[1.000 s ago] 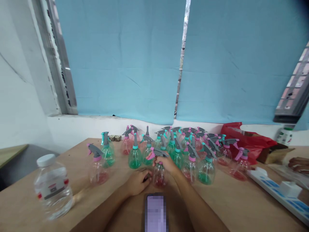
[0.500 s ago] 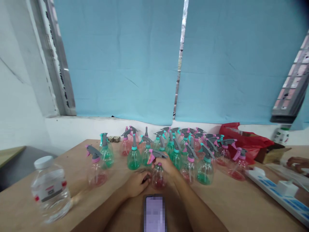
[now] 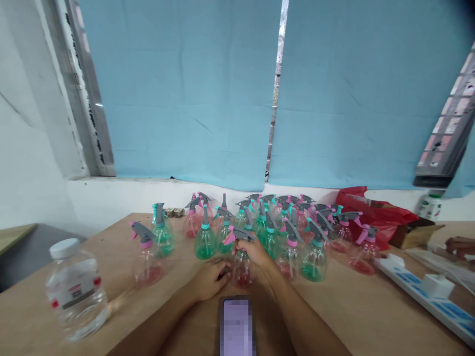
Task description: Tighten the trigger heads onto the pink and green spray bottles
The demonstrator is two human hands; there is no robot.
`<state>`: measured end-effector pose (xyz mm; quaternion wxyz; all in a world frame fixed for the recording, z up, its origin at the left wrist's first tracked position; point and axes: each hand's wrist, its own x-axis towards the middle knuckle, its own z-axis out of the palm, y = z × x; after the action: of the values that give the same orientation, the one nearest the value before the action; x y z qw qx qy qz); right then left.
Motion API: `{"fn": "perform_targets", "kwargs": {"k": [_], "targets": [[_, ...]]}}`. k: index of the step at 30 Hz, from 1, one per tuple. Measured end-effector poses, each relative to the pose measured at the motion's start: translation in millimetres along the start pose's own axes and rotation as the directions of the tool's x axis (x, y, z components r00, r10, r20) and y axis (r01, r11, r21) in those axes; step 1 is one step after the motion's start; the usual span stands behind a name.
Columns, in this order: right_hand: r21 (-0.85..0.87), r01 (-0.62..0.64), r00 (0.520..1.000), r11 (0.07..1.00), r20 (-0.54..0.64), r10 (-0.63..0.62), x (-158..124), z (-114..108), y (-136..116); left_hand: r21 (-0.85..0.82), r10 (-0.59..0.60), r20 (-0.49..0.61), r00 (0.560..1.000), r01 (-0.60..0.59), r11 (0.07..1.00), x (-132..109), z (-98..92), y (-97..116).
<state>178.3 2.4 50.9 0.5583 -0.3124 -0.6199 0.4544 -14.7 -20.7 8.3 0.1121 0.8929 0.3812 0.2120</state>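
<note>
In front of me stands a spray bottle (image 3: 242,278) with a clear pinkish body, a pink collar and a grey and pink trigger head. My right hand (image 3: 252,248) is closed around its neck, just under the trigger head. My left hand (image 3: 211,279) rests on the table beside the bottle's base, its fingers loosely curled and the thumb apart from them. I see nothing held in it. Close behind are a green spray bottle (image 3: 205,242) and another pink one (image 3: 289,257). A phone (image 3: 237,326) with a blurred screen lies before my hands.
Several more spray bottles crowd the back of the table (image 3: 178,326). A water bottle (image 3: 76,291) and a pink sprayer (image 3: 147,262) stand left. On the right are a power strip (image 3: 426,296), a red plastic bag (image 3: 374,217), a cardboard box (image 3: 415,232) and another person's hand (image 3: 461,245).
The view has shifted slightly. My right hand keeps its hold on the spray bottle, and my left hand stays beside it. The other person's hand at the right has moved a little.
</note>
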Motion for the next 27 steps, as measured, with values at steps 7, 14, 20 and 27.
{"fn": "perform_targets", "kwargs": {"k": [7, 14, 20, 27], "targets": [[0.052, 0.018, 0.997, 0.998, 0.08, -0.022, -2, 2, -9, 0.017, 0.0, 0.01, 1.0, 0.0, 1.0, 0, -1.0, 1], [0.107, 0.012, 0.999, 0.994, 0.05, -0.018, -1, 3, 0, 0.014, -0.016, 0.008, 1.0, 0.016, 1.0, 1, -1.3, 4], [0.077, 0.06, 0.998, 0.995, -0.014, -0.059, 0, 11, 9, -0.079, -0.056, -0.074, 0.996, 0.05, 0.996, -3, -2.3, 9], [-0.067, 0.108, 0.994, 0.992, -0.028, -0.11, -4, 24, 5, -0.128, -0.151, -0.243, 0.958, 0.123, 0.984, -3, -3.4, 20]]}}
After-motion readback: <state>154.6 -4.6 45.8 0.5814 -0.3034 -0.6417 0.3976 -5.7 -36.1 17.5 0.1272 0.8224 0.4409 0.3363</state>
